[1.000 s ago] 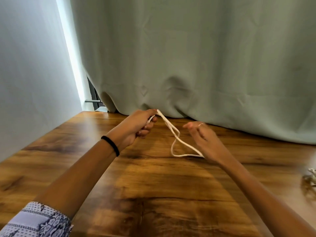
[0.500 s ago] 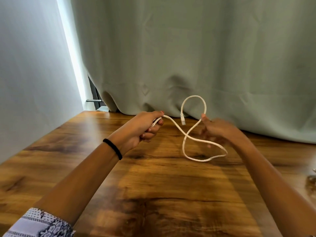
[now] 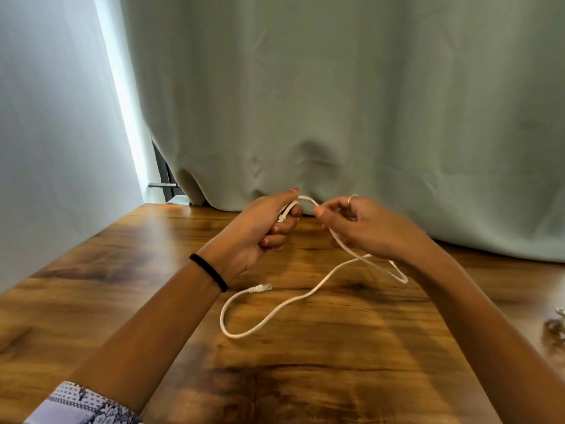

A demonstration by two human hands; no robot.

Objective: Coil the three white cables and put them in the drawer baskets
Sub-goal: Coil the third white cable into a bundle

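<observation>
Since the earlier frame the hands have drawn close together at centre frame and the raised loop is gone: the free end now trails low on the worktop. Left hand is curled round one end of the cable, with a short arc running from it to the right hand, which pinches the cable between thumb and fingertips. From there the slack drops toward the right, doubles back and snakes left across the wood to a plug lying just below the left wrist, near a black band. My guess at the risks: the trailing S-bend could twist into a kink as turns are gathered, the plug could snag on the wrist or band, or the first small turn could spring out of the left grip. A green curtain hangs just behind the hands, close enough to brush. At the far right edge lies something pale, too cut off to identify. No drawer or baskets show.
</observation>
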